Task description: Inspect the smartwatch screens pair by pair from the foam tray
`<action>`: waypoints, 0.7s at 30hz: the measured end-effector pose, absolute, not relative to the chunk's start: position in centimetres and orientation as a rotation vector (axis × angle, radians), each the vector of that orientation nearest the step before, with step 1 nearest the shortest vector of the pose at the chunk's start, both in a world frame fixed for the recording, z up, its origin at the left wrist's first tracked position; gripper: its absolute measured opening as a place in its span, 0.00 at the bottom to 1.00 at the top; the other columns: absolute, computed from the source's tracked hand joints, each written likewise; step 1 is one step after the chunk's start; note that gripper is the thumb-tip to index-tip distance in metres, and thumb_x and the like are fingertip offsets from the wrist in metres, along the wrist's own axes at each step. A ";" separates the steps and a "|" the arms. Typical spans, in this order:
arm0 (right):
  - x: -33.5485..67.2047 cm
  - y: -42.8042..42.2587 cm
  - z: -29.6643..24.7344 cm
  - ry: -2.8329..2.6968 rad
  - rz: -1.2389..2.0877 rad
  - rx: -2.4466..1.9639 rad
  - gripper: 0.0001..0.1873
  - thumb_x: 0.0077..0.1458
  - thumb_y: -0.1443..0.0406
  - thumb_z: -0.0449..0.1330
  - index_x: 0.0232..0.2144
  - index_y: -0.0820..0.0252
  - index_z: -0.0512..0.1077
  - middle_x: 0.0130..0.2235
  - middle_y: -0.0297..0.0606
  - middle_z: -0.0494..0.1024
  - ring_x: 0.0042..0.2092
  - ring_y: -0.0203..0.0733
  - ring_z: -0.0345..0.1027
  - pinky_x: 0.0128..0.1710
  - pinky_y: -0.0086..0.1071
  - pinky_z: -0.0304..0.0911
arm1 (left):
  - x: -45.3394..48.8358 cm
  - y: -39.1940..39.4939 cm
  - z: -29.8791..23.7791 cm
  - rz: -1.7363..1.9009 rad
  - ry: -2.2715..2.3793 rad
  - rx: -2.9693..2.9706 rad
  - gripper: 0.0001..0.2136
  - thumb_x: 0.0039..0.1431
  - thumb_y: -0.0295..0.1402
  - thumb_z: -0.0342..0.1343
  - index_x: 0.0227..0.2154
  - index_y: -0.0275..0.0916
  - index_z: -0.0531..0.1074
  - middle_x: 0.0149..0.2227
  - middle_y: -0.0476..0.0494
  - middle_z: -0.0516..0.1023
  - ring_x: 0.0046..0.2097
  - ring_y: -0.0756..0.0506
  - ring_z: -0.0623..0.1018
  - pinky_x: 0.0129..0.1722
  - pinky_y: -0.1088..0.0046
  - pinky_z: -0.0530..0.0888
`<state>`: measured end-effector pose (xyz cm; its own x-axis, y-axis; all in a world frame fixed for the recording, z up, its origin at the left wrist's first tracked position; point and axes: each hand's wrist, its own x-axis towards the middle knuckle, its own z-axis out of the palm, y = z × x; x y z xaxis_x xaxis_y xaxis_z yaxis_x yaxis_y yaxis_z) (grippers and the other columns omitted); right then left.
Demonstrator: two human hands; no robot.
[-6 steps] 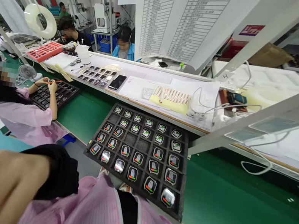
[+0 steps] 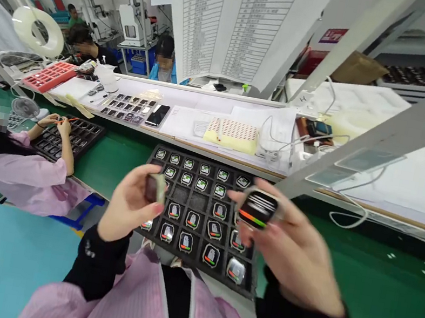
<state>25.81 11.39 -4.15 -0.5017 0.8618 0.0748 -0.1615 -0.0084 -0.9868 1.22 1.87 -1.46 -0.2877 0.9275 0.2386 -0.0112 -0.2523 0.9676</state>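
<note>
Right hand (image 2: 295, 250) fingers pinch lit watch (image 2: 258, 210) — above tray (image 2: 251, 289).

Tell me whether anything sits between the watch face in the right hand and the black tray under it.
Nothing visible does. The right hand holds the lit watch face in the air above the black tray. The left hand holds another piece off to the side.
</note>
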 end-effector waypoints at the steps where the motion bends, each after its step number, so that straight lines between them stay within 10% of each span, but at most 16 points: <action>1: 25.3 11.6 -4.7 -1.439 1.681 -0.748 0.30 0.59 0.52 0.63 0.61 0.46 0.63 0.55 0.48 0.72 0.32 0.42 0.68 0.32 0.41 0.70 | 1.9 2.8 -2.3 1.578 1.245 1.162 0.26 0.50 0.42 0.69 0.51 0.46 0.68 0.41 0.45 0.75 0.34 0.52 0.76 0.32 0.79 0.76; 21: 21.1 12.6 -6.6 -1.337 1.618 -0.902 0.25 0.52 0.51 0.67 0.47 0.57 0.70 0.40 0.40 0.77 0.31 0.37 0.66 0.29 0.32 0.65 | 4.2 7.5 -5.7 1.290 1.227 1.250 0.22 0.60 0.40 0.59 0.57 0.43 0.68 0.56 0.39 0.71 0.43 0.46 0.77 0.43 0.70 0.77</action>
<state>21.11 12.62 -6.58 -0.3970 0.9176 -0.0200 -0.1530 -0.0876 -0.9843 4.22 7.54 -5.69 -0.0502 0.9963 0.0703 0.0201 -0.0693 0.9974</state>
